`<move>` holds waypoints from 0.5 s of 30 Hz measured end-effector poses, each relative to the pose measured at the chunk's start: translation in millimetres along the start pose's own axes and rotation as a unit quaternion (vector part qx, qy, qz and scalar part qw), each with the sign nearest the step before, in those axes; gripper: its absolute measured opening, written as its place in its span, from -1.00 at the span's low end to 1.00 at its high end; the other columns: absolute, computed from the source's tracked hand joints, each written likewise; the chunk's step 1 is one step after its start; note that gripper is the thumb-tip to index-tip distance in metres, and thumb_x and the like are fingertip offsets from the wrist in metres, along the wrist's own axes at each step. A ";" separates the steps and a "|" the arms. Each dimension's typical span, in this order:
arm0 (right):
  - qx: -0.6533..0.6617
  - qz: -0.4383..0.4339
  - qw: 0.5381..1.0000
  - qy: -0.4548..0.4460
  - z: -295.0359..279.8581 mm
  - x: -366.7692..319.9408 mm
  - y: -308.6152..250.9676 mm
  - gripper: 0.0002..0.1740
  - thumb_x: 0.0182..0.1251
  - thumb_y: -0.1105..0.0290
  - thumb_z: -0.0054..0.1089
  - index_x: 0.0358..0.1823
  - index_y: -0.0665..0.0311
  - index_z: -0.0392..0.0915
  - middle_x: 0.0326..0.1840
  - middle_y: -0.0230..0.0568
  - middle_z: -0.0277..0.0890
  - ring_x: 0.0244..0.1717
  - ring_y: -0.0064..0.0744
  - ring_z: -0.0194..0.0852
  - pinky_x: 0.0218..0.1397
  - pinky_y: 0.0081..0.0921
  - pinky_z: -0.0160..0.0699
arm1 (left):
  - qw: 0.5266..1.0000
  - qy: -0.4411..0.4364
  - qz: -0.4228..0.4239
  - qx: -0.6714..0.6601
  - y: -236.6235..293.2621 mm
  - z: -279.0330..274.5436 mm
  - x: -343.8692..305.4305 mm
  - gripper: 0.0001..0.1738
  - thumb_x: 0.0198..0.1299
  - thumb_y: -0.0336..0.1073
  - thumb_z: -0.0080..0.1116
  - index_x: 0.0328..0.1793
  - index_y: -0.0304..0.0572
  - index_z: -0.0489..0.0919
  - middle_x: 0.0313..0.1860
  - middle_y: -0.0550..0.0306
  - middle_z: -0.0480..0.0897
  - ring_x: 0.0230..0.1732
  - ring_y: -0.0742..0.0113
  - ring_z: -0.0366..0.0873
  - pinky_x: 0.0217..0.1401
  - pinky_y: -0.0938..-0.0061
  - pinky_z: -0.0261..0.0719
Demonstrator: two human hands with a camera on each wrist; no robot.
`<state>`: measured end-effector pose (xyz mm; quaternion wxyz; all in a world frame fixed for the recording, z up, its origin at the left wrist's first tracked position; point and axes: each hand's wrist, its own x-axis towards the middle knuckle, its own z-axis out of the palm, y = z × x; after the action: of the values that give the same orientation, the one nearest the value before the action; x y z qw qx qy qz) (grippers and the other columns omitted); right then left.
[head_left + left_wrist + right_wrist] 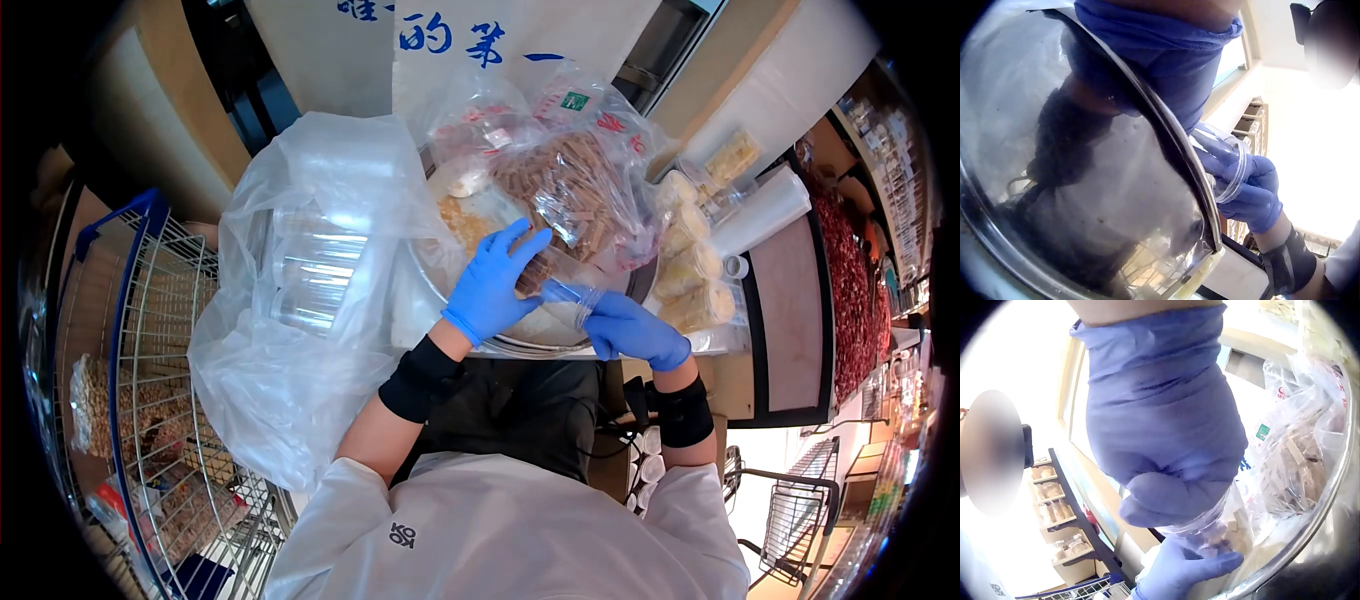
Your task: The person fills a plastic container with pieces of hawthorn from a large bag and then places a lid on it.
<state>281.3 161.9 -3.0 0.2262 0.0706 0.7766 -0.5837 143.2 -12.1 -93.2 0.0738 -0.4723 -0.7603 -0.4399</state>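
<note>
At the near side, the left hand (492,290), gloved in blue, has its thumb and fingers spread partly apart around a clear cylindrical plastic jar (572,293) lying tilted over the near part of the tray. The right hand (635,328), also in a blue glove, is at the jar's rim; its fingers show through the clear wall, though how tightly they close I cannot tell. Brown stick-shaped pieces (1216,534) show by the left hand, apparently in the jar.

The large round metal tray (530,348) has its near rim close to the white surface's (408,320) near edge, with a bare strip of metal below the hands. To the left, a translucent plastic bag (300,385) holds shiny clear containers (318,270); to the right stand clear jars with pale yellow contents (690,230), limiting room there.

Farther into the tray, pale yellow flakes (462,225) lie left of brown sticks (555,190) in a clear printed bag (632,150).
</note>
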 end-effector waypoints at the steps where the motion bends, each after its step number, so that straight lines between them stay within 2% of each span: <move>1: 0.001 0.000 1.000 0.002 -0.7 1.1 0.6 -0.25 0.30 0.55 -0.15 0.57 0.03 0.16 -0.52 -0.43 0.31 -0.62 -0.65 0.31 -0.52 -0.69 0.35 | 1.000 0.003 0.020 0.003 -0.5 1.0 0.1 -0.06 -0.11 -0.18 0.53 0.49 0.19 0.36 0.41 -0.11 0.35 0.33 -0.18 0.34 0.38 0.12 0.41; 3: 0.008 0.008 0.998 -0.066 -3.2 5.7 3.6 -0.22 0.28 0.54 -0.14 0.59 0.01 0.10 -0.53 -0.44 0.31 -0.62 -0.64 0.31 -0.53 -0.69 0.34 | 1.000 0.003 0.025 0.001 0.4 -1.2 -0.3 -0.07 -0.10 -0.16 0.52 0.48 0.19 0.37 0.41 -0.11 0.36 0.33 -0.18 0.35 0.37 0.12 0.41; 6: -0.015 -0.025 0.997 -0.077 -3.0 6.9 12.7 -0.17 0.27 0.54 -0.15 0.62 -0.02 0.01 -0.54 -0.43 0.30 -0.63 -0.62 0.32 -0.55 -0.69 0.33 | 0.999 0.005 0.033 0.007 0.8 -2.5 -0.1 -0.08 -0.09 -0.15 0.52 0.48 0.18 0.37 0.40 -0.09 0.37 0.32 -0.18 0.35 0.35 0.12 0.43; 10: -0.001 -0.009 0.999 -0.044 -4.3 0.2 4.8 -0.08 0.19 0.55 -0.11 0.64 -0.04 -0.07 -0.58 -0.50 0.25 -0.65 -0.65 0.26 -0.55 -0.67 0.29 | 1.000 -0.001 0.026 0.009 4.9 -4.3 -0.6 -0.05 -0.14 -0.19 0.53 0.49 0.18 0.37 0.42 -0.05 0.37 0.31 -0.17 0.36 0.34 0.13 0.45; 12: -0.055 0.036 0.996 -0.053 -4.0 -2.6 -4.3 -0.16 0.32 0.51 -0.17 0.65 -0.07 -0.13 -0.55 -0.43 0.30 -0.60 -0.60 0.39 -0.52 -0.68 0.39 | 0.999 -0.010 0.030 0.009 6.7 -4.8 0.1 -0.04 -0.16 -0.21 0.53 0.48 0.19 0.38 0.42 -0.03 0.37 0.30 -0.16 0.37 0.34 0.13 0.45; 15: -0.044 0.008 0.997 -0.066 -4.0 -1.2 6.7 -0.15 0.34 0.50 -0.15 0.65 -0.08 -0.15 -0.51 -0.42 0.34 -0.59 -0.59 0.41 -0.48 -0.66 0.45 | 0.999 -0.016 0.039 0.000 7.9 -6.4 0.4 -0.02 -0.20 -0.23 0.54 0.48 0.19 0.39 0.42 0.00 0.38 0.29 -0.16 0.38 0.34 0.14 0.45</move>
<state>283.8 167.8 -7.5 0.2845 0.0280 0.7844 -0.5504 147.2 -15.2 -84.4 0.0787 -0.5088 -0.7421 -0.4293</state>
